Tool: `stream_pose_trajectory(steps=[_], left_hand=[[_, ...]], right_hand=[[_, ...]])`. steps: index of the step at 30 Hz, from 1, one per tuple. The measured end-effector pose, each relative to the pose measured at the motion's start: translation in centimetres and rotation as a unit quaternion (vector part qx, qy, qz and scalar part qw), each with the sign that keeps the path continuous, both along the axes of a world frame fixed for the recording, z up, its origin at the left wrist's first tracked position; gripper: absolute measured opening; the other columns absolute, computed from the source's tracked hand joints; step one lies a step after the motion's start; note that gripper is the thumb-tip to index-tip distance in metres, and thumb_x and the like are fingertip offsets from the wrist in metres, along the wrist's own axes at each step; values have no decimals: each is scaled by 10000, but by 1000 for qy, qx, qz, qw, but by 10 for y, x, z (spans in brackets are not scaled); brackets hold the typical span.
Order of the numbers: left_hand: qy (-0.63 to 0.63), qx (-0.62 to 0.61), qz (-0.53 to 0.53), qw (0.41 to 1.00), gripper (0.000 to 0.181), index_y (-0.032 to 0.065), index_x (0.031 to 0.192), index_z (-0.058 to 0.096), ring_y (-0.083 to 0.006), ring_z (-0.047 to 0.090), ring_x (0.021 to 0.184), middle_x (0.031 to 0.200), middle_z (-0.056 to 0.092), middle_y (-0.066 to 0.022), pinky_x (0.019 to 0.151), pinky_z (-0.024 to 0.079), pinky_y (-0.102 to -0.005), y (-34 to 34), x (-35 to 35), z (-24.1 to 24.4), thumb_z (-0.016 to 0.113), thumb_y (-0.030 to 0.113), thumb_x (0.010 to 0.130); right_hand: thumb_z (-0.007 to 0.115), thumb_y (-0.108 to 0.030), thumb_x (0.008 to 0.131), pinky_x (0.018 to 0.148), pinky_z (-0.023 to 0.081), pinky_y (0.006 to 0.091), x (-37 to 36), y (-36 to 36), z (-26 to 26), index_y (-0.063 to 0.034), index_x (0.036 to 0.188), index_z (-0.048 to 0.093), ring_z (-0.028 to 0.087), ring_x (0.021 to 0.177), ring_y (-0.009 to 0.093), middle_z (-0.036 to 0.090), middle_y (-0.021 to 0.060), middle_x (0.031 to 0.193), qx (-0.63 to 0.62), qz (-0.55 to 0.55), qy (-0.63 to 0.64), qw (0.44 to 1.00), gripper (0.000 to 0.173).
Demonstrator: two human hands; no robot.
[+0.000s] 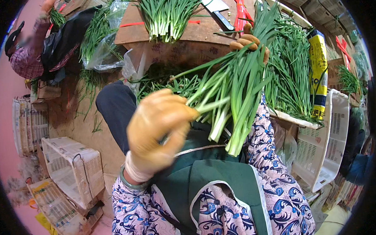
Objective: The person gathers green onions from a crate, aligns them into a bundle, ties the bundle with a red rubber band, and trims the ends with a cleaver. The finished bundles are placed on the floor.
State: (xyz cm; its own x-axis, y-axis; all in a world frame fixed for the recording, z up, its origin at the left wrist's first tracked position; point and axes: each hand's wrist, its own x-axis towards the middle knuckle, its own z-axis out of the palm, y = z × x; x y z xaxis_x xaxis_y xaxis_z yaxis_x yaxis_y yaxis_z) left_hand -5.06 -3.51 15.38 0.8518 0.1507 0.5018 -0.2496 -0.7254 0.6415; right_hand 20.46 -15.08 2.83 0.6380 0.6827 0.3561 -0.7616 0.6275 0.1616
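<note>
My right hand [249, 44], in a stained rubber glove, grips a bunch of green garlic chives [240, 94] by its leaves, white stem ends pointing down towards my apron. At the bunch's left side is my left hand [160, 127], gloved and slightly blurred, with its fingertips at a few pale stems that stick out; the picture does not settle how firmly it pinches them. On the wooden board [129, 35] ahead lie a pile of chives [169, 18], a cleaver [217, 10] with a dark handle, and red ties [240, 10].
A white crate full of chives [289, 70] stands at the right, with a yellow printed sack [318, 72] along its edge. White plastic crates [75, 168] are at the lower left, another crate [322, 140] at the right. A co-worker [30, 57] sits at the upper left, beside bagged chives [95, 43].
</note>
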Motion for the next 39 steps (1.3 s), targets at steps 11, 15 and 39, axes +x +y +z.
stream_pose_trajectory(steps=[11, 15, 39], left_hand=[[-100, 36, 167, 980, 176, 35, 958, 662, -262, 602, 949, 956, 663, -83, 891, 461, -373, 7, -5, 10, 699, 4, 789], [-13, 190, 90, 978, 259, 78, 956, 686, -306, 569, 1021, 917, 642, -67, 888, 436, -397, 0, 12, 11, 741, 40, 706], [68, 309, 48, 948, 206, 105, 905, 638, -282, 534, 815, 737, 520, -63, 847, 379, -393, -7, 85, -66, 708, 154, 718]], right_hand=[[558, -218, 865, 876, 480, 427, 14, 7, -23, 2, 1283, 482, 594, 884, 216, 598, 53, 981, -175, -65, -40, 982, 478], [560, -202, 868, 805, 535, 412, 15, 12, -23, 5, 1150, 547, 621, 834, 247, 634, 100, 927, -238, -84, -44, 967, 350], [575, -69, 865, 789, 550, 337, 30, 32, -52, 38, 1230, 507, 641, 863, 247, 643, 128, 988, -420, -51, -123, 898, 386]])
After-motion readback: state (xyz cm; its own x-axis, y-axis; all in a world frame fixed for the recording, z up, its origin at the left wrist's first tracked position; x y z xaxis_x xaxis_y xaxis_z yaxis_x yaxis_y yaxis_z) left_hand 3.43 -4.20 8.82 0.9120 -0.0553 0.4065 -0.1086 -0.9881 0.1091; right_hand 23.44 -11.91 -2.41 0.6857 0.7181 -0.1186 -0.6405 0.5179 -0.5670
